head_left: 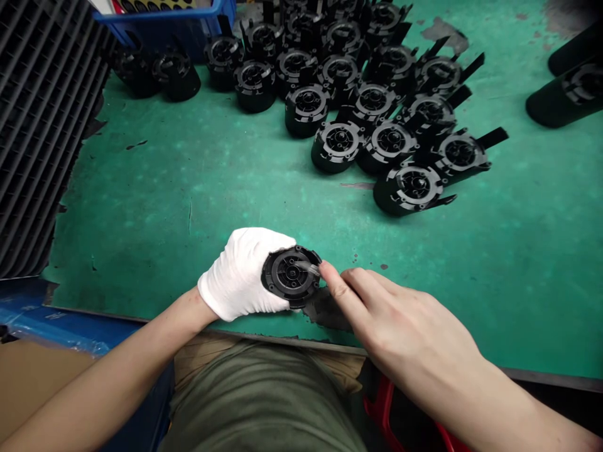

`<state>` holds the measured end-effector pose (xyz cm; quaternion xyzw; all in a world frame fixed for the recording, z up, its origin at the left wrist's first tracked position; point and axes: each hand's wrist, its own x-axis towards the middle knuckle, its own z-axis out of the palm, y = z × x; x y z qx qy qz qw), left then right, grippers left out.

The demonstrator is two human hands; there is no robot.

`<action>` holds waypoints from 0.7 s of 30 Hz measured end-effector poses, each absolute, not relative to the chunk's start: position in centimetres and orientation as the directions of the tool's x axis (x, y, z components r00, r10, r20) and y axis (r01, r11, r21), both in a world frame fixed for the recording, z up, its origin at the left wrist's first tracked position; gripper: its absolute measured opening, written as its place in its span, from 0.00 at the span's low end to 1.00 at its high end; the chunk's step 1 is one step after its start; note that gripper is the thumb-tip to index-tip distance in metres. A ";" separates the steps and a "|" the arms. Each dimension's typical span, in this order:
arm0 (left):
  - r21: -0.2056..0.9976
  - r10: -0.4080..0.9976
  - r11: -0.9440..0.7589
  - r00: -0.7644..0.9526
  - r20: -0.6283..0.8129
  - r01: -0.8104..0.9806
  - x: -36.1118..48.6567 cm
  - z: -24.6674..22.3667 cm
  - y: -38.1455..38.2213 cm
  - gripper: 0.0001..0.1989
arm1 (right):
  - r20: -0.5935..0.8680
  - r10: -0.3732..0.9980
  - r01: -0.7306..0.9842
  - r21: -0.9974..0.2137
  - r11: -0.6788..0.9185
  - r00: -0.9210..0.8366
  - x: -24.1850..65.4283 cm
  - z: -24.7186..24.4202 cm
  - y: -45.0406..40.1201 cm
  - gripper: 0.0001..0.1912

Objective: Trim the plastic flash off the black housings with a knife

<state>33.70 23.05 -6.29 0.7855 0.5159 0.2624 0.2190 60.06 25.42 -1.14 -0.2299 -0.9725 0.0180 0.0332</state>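
My left hand (247,273), in a white glove, is wrapped round a black round plastic housing (287,279) just above the front of the table. The housing's ringed, ribbed end faces up towards me. From the right comes my bare right hand (391,307), its fingers closed together at the housing's right rim. A small thin, pale, shiny piece (308,268) sticks out from these fingertips over the housing's face; its kind cannot be made out. The thumb and the underside of the right hand's grip are hidden.
Several similar black housings (339,139) stand in rows on the green tabletop (188,169). Behind them is a blue bin (160,28). Black ribbed trays (42,119) are stacked at the left. Dark cylinders (560,97) lie at the right. A red frame (384,411) shows below the table.
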 end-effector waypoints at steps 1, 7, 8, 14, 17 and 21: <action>0.613 0.928 -0.365 0.330 0.175 0.700 33.7 -6.3 23.1 0.27 | 0.065 0.442 0.439 -0.058 0.897 -0.895 60.1 -1.2 25.5 0.32; 0.617 0.923 -0.380 0.324 0.207 0.690 33.7 -6.3 23.1 0.27 | 0.068 0.523 0.486 -0.283 0.827 -0.850 61.7 -2.4 25.5 0.25; 0.623 0.925 -0.373 0.323 0.198 0.688 33.7 -6.2 23.1 0.27 | 0.072 0.566 0.509 -0.355 0.784 -0.821 62.0 -2.6 25.3 0.23; 0.634 0.934 -0.351 0.309 0.182 0.689 33.6 -6.3 23.2 0.33 | 0.090 0.696 0.554 -0.536 0.637 -0.713 63.4 -3.6 24.3 0.19; 0.637 0.938 -0.337 0.305 0.165 0.693 33.5 -6.5 23.1 0.37 | 0.076 0.714 0.565 -0.556 0.609 -0.696 63.7 -4.0 23.6 0.19; 0.642 0.938 -0.335 0.307 0.160 0.689 33.4 -6.5 23.0 0.38 | 0.063 0.724 0.575 -0.563 0.594 -0.687 63.8 -4.5 22.9 0.19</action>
